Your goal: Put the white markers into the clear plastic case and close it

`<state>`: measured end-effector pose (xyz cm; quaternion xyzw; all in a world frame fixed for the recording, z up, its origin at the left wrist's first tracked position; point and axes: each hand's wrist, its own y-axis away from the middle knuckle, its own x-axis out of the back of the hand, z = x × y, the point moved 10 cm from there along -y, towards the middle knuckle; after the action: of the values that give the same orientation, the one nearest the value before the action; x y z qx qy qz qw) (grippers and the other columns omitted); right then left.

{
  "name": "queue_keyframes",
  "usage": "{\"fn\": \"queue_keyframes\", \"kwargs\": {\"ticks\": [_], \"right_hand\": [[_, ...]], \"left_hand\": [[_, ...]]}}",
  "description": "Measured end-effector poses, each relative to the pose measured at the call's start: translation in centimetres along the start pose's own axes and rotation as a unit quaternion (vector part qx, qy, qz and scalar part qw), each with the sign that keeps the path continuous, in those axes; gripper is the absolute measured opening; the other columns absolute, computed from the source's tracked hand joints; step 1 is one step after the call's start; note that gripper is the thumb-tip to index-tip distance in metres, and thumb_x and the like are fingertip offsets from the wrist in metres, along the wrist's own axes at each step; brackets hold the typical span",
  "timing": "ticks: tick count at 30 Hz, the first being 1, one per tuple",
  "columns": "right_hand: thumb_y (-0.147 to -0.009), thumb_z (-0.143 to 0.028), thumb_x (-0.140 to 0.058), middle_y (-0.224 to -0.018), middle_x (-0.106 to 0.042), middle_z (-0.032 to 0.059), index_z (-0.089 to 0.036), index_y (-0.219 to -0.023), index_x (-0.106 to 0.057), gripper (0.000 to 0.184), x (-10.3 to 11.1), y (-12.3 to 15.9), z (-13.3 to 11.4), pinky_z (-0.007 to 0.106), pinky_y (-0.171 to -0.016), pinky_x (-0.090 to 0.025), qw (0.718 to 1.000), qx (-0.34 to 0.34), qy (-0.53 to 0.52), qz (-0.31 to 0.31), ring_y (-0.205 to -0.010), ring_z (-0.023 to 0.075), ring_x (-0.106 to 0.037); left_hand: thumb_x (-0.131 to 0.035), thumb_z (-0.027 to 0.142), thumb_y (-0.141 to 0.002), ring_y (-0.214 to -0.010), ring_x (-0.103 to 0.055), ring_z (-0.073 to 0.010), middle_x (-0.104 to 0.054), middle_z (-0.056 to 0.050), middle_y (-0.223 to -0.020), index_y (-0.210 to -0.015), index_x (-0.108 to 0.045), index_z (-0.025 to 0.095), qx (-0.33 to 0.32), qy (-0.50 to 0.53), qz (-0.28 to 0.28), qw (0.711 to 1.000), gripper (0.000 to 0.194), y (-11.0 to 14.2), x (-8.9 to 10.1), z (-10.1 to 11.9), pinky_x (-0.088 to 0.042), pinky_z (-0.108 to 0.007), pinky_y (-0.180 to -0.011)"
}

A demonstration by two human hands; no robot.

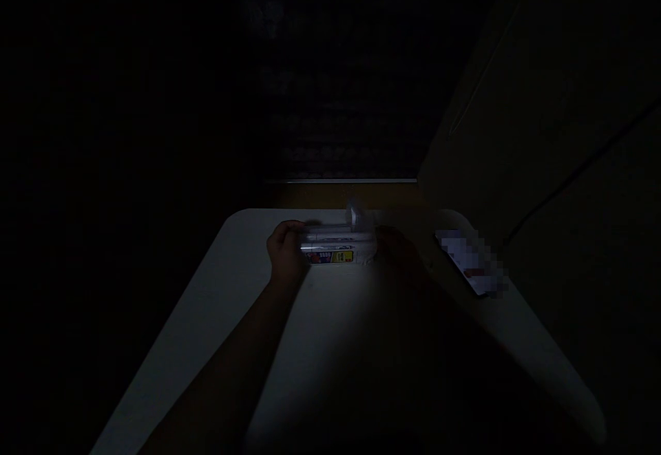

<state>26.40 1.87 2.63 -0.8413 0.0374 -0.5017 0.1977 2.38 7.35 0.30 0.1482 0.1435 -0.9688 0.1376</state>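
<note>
Right hand (pixel 396 245) indistinct in deep shadow, phone (pixel 459 257) partly behind blocky blur, package label (pixel 330 257) illegible

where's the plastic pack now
In the head view, the plastic pack is near the far edge of the white table, left of the phone, with the left hand on its left end and the shadowed right hand at its right.

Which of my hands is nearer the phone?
Your right hand, the shadowed one; your better-lit left hand is at the clear package's end farther from the phone.
</note>
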Motion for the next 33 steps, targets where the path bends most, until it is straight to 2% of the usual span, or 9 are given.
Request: {"fn": "queue_keyframes", "kwargs": {"ticks": [5, 8, 12, 16, 21, 24, 27, 31, 33], "right_hand": [[-0.095, -0.045, -0.026, -0.125, -0.057, 0.0128, -0.017, -0.117, -0.059, 0.049, -1.4, -0.3, 0.8, 0.035, -0.101, -0.044, 0.994, 0.037, -0.101, 0.020, -0.118, 0.0182, -0.053], [-0.092, -0.054, -0.027, -0.125, -0.057, 0.0115, -0.019, -0.113, -0.062, 0.054, -1.3, -0.6, 1.0, 0.036, -0.101, -0.044, 0.988, 0.054, -0.141, 0.019, -0.119, 0.0184, -0.053], [-0.091, -0.050, -0.034, -0.119, -0.060, 0.0118, -0.019, -0.110, -0.063, 0.046, -1.2, -0.9, 0.8, 0.036, -0.097, -0.046, 0.986, 0.053, -0.157, 0.007, -0.112, 0.0194, -0.057], [-0.090, -0.042, -0.037, -0.114, -0.062, 0.0124, -0.017, -0.110, -0.061, 0.040, -0.2, -0.3, 1.3, 0.037, -0.095, -0.046, 0.989, 0.027, -0.143, 0.012, -0.108, 0.0203, -0.058], [-0.088, -0.036, -0.041, -0.111, -0.063, 0.0109, -0.017, -0.111, -0.060, 0.034, 2.5, 1.1, 2.9, 0.036, -0.089, -0.048, 0.993, -0.018, -0.117, 0.021, -0.103, 0.0200, -0.060], [-0.086, -0.034, -0.046, -0.121, -0.060, 0.0119, -0.017, -0.119, -0.056, 0.039, 3.1, 1.0, 1.6, 0.037, -0.095, -0.043, 0.999, -0.011, -0.048, -0.003, -0.112, 0.0222, -0.055], [-0.086, -0.026, -0.046, -0.128, -0.056, 0.0137, -0.013, -0.125, -0.052, 0.041, 1.0, 0.0, -1.4, 0.035, -0.100, -0.038, 0.985, 0.040, 0.141, -0.095, -0.118, 0.0227, -0.051], [-0.085, -0.014, -0.042, -0.104, -0.066, 0.0145, -0.010, -0.105, -0.062, 0.029, -0.6, -1.3, -2.8, 0.033, -0.086, -0.043, 0.967, 0.040, 0.204, -0.146, -0.096, 0.0230, -0.062], [-0.087, -0.013, -0.038, -0.108, -0.064, 0.0140, -0.011, -0.106, -0.062, 0.030, -0.8, -1.3, -2.5, 0.031, -0.082, -0.044, 0.961, 0.036, 0.219, -0.162, -0.096, 0.0226, -0.061]], "left_hand": [[-0.048, 0.019, -0.062, -0.054, -0.053, -0.0124, -0.058, -0.001, -0.061, -0.065, -0.061, 0.015, -0.028, -0.014, 0.016, 0.999, 0.014, -0.3, 0.4, 0.0, -0.039, -0.022, -0.049], [-0.048, 0.021, -0.064, -0.058, -0.058, -0.0154, -0.061, -0.002, -0.064, -0.069, -0.059, 0.016, -0.012, 0.018, -0.002, 1.000, 0.013, -0.4, 0.1, -0.8, -0.042, -0.025, -0.052], [-0.048, 0.021, -0.063, -0.054, -0.054, -0.0136, -0.058, -0.001, -0.061, -0.066, -0.060, 0.015, -0.017, 0.001, 0.007, 1.000, 0.013, -0.3, 0.3, -0.7, -0.040, -0.024, -0.050], [-0.048, 0.021, -0.063, -0.057, -0.053, -0.0137, -0.058, -0.001, -0.062, -0.066, -0.062, 0.016, -0.024, -0.023, -0.003, 0.999, 0.015, -0.3, 0.2, -0.5, -0.040, -0.024, -0.052], [-0.047, 0.020, -0.062, -0.059, -0.052, -0.0133, -0.057, -0.001, -0.062, -0.063, -0.061, 0.015, -0.036, -0.032, 0.002, 0.999, 0.014, -0.4, 0.2, -0.1, -0.041, -0.024, -0.056], [-0.048, 0.021, -0.063, -0.060, -0.052, -0.0136, -0.056, -0.001, -0.062, -0.063, -0.061, 0.016, -0.038, -0.042, 0.004, 0.998, 0.014, -0.3, 0.1, 0.2, -0.041, -0.024, -0.057], [-0.047, 0.020, -0.063, -0.060, -0.053, -0.0137, -0.056, -0.002, -0.062, -0.063, -0.061, 0.015, -0.034, -0.044, 0.009, 0.998, 0.014, -0.2, 0.1, 0.3, -0.042, -0.025, -0.056], [-0.046, 0.022, -0.063, -0.059, -0.052, -0.0136, -0.057, -0.002, -0.063, -0.065, -0.060, 0.016, -0.035, -0.042, 0.001, 0.998, 0.016, -0.2, 0.1, 0.1, -0.042, -0.025, -0.056], [-0.046, 0.022, -0.063, -0.058, -0.052, -0.0132, -0.057, -0.002, -0.063, -0.065, -0.060, 0.016, -0.041, -0.044, -0.001, 0.998, 0.016, -0.3, 0.1, 0.1, -0.041, -0.024, -0.054]]}}
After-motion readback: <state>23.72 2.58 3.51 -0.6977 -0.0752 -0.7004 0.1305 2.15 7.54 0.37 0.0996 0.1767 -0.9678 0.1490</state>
